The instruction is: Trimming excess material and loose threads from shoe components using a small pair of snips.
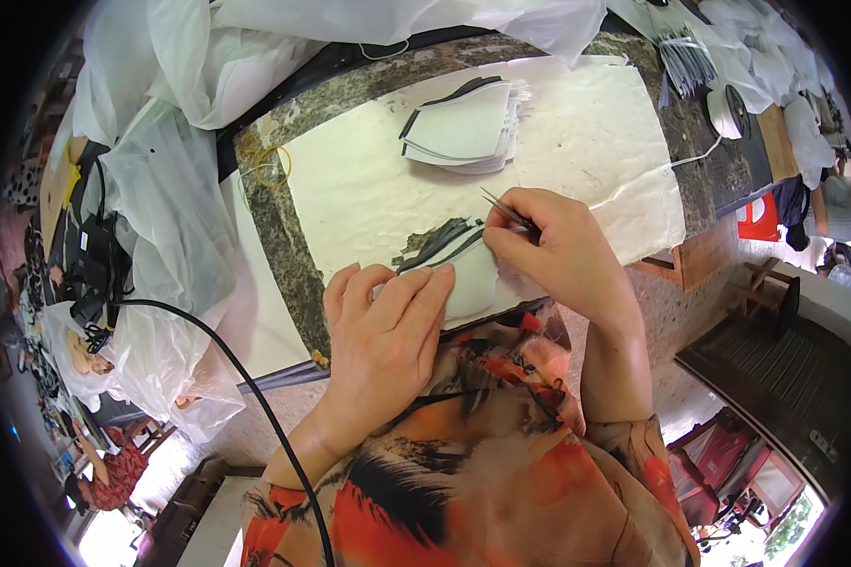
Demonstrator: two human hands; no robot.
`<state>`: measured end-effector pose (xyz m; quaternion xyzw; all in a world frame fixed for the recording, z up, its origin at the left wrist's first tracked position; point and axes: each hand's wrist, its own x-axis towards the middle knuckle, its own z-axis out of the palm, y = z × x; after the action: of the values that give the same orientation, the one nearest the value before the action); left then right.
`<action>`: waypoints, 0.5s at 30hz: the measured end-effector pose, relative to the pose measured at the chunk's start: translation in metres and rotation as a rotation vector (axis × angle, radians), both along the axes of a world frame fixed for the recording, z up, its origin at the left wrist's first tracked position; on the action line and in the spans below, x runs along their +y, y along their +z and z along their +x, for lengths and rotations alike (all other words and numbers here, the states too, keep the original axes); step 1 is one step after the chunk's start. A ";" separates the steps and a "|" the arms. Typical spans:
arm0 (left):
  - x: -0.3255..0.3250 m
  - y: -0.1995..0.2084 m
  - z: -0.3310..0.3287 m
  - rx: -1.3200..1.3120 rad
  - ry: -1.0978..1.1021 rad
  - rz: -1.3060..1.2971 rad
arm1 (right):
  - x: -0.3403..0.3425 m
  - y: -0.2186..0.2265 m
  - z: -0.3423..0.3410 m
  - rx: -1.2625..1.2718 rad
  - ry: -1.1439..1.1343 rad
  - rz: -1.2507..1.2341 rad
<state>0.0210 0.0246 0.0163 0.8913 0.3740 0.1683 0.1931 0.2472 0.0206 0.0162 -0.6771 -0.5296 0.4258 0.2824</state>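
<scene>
My left hand [376, 326] lies with its fingers stretched out, pressing down on a pale, flat piece of material [471, 283] near the table's front edge. Dark strips [442, 243] run along the far edge of that piece. Over the right end of the strips is my right hand [560, 248], closed around a slim, pointed metal tool [494, 200]. The tool's tip points up and left, while much of its body is hidden in the fingers. Farther back sits a loose stack of similar pale pieces [459, 130] with black edging.
A worn white sheet [350, 156] covers the mottled work board [272, 203]. Clear plastic bags [175, 208] crowd the left and far sides. A white spool [726, 111] and a bundle of grey strips [686, 61] stand far right. A black cable [227, 354] crosses my left forearm.
</scene>
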 end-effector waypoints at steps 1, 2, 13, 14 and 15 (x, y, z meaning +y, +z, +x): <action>0.000 0.000 0.001 0.016 -0.002 -0.003 | 0.000 -0.002 0.000 -0.006 0.007 0.032; 0.001 0.003 0.002 0.015 -0.007 -0.003 | 0.000 -0.003 0.001 -0.007 0.002 0.032; 0.004 0.009 0.015 0.053 -0.037 0.004 | -0.003 -0.015 0.010 0.064 -0.094 -0.004; 0.004 0.008 0.016 0.054 -0.040 0.004 | -0.003 -0.016 0.010 0.065 -0.096 -0.004; 0.004 0.007 0.016 0.061 -0.033 -0.003 | -0.003 -0.016 0.010 0.070 -0.103 -0.022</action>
<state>0.0370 0.0287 0.0237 0.9019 0.3652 0.1374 0.1855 0.2575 0.0173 -0.0001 -0.6912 -0.4792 0.4399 0.3148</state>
